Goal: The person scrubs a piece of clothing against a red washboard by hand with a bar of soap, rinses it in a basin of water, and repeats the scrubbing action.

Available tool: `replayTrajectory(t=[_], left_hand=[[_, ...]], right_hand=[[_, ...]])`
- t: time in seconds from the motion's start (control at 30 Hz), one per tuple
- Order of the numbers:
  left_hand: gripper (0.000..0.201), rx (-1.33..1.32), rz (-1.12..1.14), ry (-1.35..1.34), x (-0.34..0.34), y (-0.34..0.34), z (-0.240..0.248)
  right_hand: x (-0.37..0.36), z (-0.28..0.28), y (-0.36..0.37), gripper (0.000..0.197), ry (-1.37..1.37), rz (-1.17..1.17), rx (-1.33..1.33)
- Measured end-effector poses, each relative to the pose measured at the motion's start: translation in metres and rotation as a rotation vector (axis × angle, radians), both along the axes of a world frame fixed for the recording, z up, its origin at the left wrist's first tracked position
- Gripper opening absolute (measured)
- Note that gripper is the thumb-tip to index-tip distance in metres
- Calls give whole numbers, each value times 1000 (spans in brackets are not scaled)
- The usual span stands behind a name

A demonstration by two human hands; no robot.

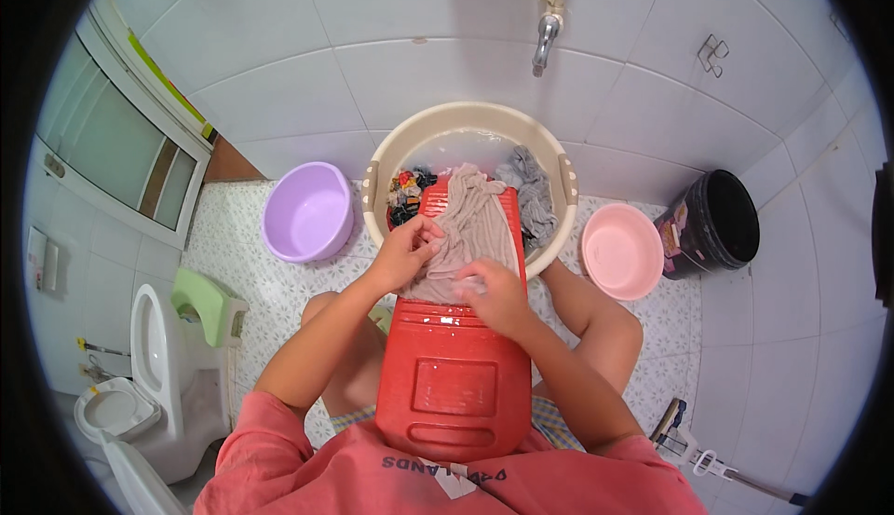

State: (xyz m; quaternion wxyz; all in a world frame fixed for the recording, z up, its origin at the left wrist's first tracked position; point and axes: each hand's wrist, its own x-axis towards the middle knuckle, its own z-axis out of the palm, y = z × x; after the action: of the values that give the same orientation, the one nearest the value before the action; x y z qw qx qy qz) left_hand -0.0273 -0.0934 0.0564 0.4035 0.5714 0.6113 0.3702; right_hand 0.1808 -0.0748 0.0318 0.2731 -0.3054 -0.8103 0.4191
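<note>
A wet beige garment lies bunched over a red plastic washboard. The board leans from my lap into a large cream basin of water. At the garment's left edge, my left hand has its fingers curled in, pinching the fabric. Lower on the cloth's right side rests my right hand, fingers bent and slightly smeared by motion. Something whitish shows at its fingertips, either suds or a small object; I cannot tell which. Grey clothes and a dark multicoloured cloth sit in the basin.
A purple basin stands left, a pink basin and a black bucket right. Above the basin is a wall tap. A green stool and a toilet are at left; a long-handled floor tool lies lower right.
</note>
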Motion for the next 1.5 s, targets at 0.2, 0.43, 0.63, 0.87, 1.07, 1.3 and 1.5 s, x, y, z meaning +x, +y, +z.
replayTrajectory(t=[0.2, 0.43, 0.63, 0.87, 1.07, 1.3, 1.5], left_hand=[[15, -36, 75, -395, 0, -11, 21], [24, -46, -227, -506, 0, -32, 31], [45, 310, 8, 485, -15, 21, -19], [40, -97, -91, 694, -9, 43, -24], [30, -280, -101, 590, -29, -9, 1], [40, 478, -176, 722, -11, 46, -26], [27, 59, -89, 706, -14, 61, -47]], right_hand=[[5, 10, 30, 27, 217, -398, -268], [11, 18, 34, 35, -24, 163, 2], [7, 42, -1, 37, -200, 42, 129], [7, 46, 20, 34, -220, 126, 66], [44, 73, 31, 18, -103, -76, -541], [27, 54, 14, 21, -281, -317, -256], [29, 16, 32, 20, -17, -439, 48]])
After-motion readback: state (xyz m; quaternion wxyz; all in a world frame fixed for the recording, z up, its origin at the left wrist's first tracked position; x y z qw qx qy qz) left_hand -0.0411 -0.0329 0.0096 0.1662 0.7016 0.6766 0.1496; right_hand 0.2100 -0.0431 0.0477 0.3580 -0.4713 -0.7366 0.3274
